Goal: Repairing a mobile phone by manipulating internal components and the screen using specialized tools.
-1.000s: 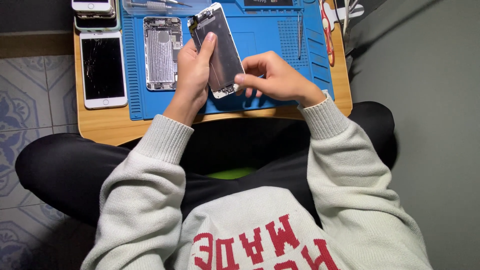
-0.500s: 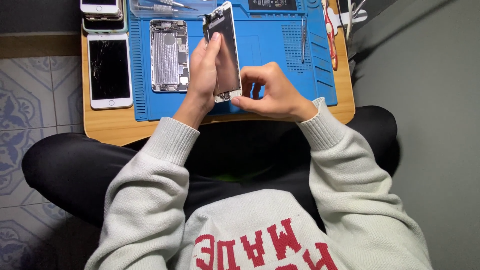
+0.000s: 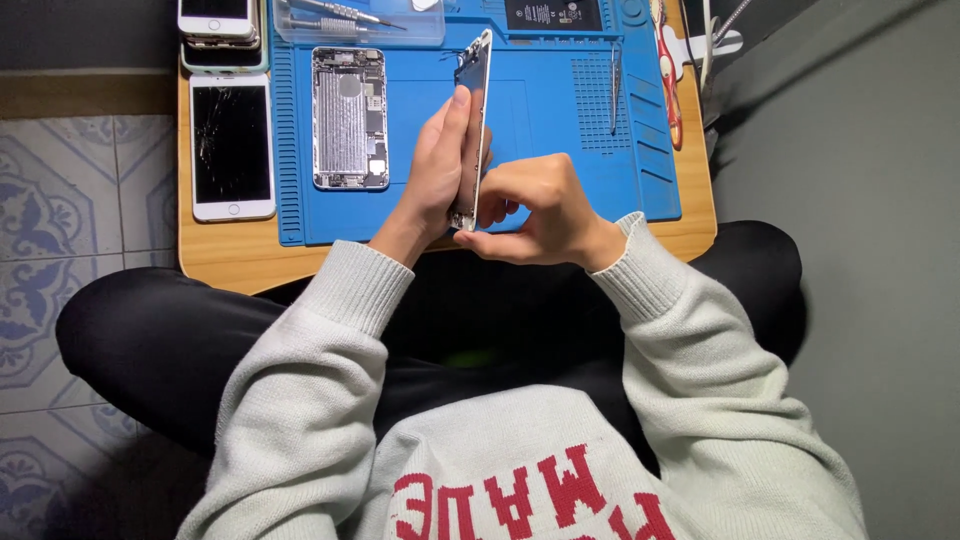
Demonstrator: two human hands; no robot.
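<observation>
My left hand [image 3: 435, 170] grips a phone screen panel [image 3: 474, 110] that stands on edge above the blue work mat [image 3: 560, 120], so only its thin side shows. My right hand [image 3: 530, 210] pinches the panel's near bottom end with thumb and fingers. Left of the hands, an opened phone body [image 3: 349, 118] lies flat on the mat with its insides showing.
A white phone with a cracked screen [image 3: 231, 146] lies on the wooden board [image 3: 220, 260] left of the mat. More phones [image 3: 222, 28] are stacked at the far left. A clear tray with tools [image 3: 350, 20], tweezers [image 3: 615, 85] and a red-handled tool [image 3: 668, 80] lie farther back.
The screen panel has turned from facing up with its dark glass visible to standing on edge. Both hands stayed on it, and the view shifted slightly.
</observation>
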